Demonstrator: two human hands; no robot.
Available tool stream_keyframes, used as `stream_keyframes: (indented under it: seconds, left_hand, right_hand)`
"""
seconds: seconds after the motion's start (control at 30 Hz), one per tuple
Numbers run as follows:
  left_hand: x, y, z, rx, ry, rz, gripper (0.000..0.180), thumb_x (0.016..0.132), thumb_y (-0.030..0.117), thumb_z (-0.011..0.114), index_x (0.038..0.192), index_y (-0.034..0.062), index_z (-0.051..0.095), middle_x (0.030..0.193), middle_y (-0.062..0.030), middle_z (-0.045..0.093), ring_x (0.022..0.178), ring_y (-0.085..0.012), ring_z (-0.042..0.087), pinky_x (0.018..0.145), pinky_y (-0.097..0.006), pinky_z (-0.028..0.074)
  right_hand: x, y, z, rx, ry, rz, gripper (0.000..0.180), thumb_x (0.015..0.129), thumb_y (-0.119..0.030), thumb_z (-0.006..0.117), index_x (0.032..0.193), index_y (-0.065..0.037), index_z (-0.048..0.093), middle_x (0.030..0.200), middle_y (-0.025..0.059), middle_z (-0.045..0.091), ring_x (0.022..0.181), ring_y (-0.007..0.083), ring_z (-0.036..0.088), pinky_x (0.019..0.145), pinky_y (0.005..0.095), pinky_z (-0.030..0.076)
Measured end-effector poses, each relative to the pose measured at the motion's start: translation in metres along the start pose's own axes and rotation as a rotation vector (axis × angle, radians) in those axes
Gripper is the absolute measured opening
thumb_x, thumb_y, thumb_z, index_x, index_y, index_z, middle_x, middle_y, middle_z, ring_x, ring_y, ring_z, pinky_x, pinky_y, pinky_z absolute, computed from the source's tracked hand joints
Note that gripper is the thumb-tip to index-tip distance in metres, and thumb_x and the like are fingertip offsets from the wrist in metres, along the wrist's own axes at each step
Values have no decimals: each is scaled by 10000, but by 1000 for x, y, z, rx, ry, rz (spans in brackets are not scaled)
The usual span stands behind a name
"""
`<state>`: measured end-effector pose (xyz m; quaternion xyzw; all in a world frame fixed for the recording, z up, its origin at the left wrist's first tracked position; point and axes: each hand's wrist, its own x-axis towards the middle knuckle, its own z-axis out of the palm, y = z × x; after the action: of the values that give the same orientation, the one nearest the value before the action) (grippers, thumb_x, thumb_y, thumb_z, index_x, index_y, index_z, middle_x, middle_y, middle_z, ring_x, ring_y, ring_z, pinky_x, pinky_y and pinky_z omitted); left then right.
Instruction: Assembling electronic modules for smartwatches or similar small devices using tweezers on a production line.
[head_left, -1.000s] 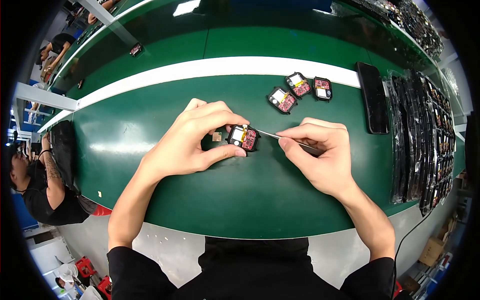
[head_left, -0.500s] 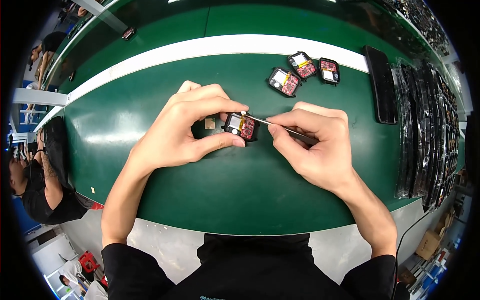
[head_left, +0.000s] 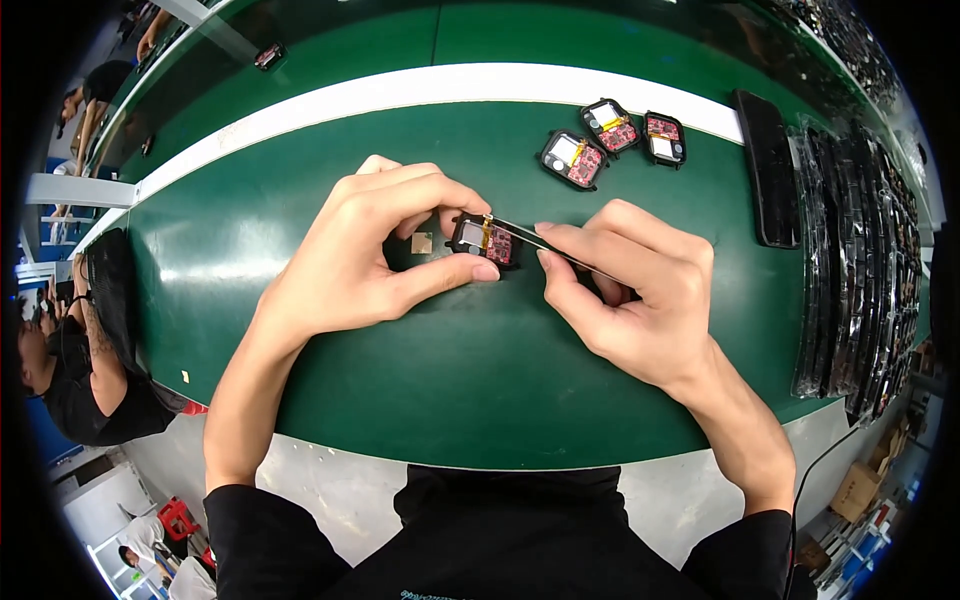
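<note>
My left hand (head_left: 365, 245) grips a small black watch case (head_left: 499, 247) at its edges, index finger at the top and thumb at the bottom. The case lies face up at the middle of the table, showing a red circuit board, a silvery rectangular part and a yellow strip between them. Closed around slim metal tweezers (head_left: 522, 232), my right hand (head_left: 645, 290) keeps their tips at the case's upper edge, close to my left index fingertip. Whether the tips pinch anything is too small to tell. Beside the case, near the left thumb, lies a small beige square (head_left: 422, 243).
Farther back on the green table (head_left: 450, 400) lie similar opened cases (head_left: 573, 160). A black phone-like slab (head_left: 768, 170) and stacked black trays in clear plastic (head_left: 850, 270) stand at the right. A white ledge (head_left: 400, 88) crosses the back. Another person (head_left: 85, 370) sits at the left.
The tweezers have tilted, and my right hand has turned slightly and shifted right. A white bit seen at the tips before no longer shows there. My left hand keeps its hold on the case.
</note>
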<state>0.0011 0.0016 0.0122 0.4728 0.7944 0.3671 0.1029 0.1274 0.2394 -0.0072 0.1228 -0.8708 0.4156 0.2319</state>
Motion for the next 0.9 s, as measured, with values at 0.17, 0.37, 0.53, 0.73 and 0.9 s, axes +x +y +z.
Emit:
stream_keyframes:
  seconds: [0.17, 0.37, 0.53, 0.73, 0.9]
  left_hand:
    - [1, -2, 0, -7, -6, 14, 463, 735, 195, 997, 1133, 51, 808, 834, -18, 658, 680, -160, 447, 788, -321, 385]
    - [1, -22, -10, -103, -72, 70, 520, 711, 219, 1015, 1164, 51, 822, 894, -18, 710, 693, -147, 460, 786, -317, 387]
    - [3, -27, -12, -145, -125, 98, 536, 707, 247, 1020, 1177, 63, 838, 934, -14, 743, 706, -137, 470, 783, -319, 391]
    - [2, -26, -12, -152, -115, 91, 523, 714, 270, 1016, 1159, 61, 838, 916, -13, 734, 704, -138, 469, 779, -327, 391]
    - [2, -25, -12, -136, -111, 86, 504, 734, 290, 1006, 1150, 60, 838, 889, -10, 727, 698, -140, 469, 786, -324, 384]
  right_hand:
    - [0, 2, 3, -27, 1, -29, 190, 827, 63, 838, 1011, 20, 827, 756, 51, 644, 551, 147, 591, 464, 309, 440]
    - [-1, -1, 2, 142, -38, 111, 175, 896, 59, 829, 1066, 23, 855, 717, 31, 644, 565, 80, 528, 507, 272, 349]
    - [2, -3, -3, 213, -73, 198, 111, 904, 56, 794, 1007, 50, 833, 708, 57, 661, 544, 92, 553, 491, 296, 389]
    - [2, -2, -3, 200, -93, 202, 105, 911, 51, 796, 1010, 49, 833, 705, 56, 654, 543, 91, 534, 496, 295, 385]
    - [2, -3, -2, 213, -75, 206, 111, 913, 50, 798, 1018, 49, 832, 708, 56, 654, 544, 91, 536, 495, 293, 383]
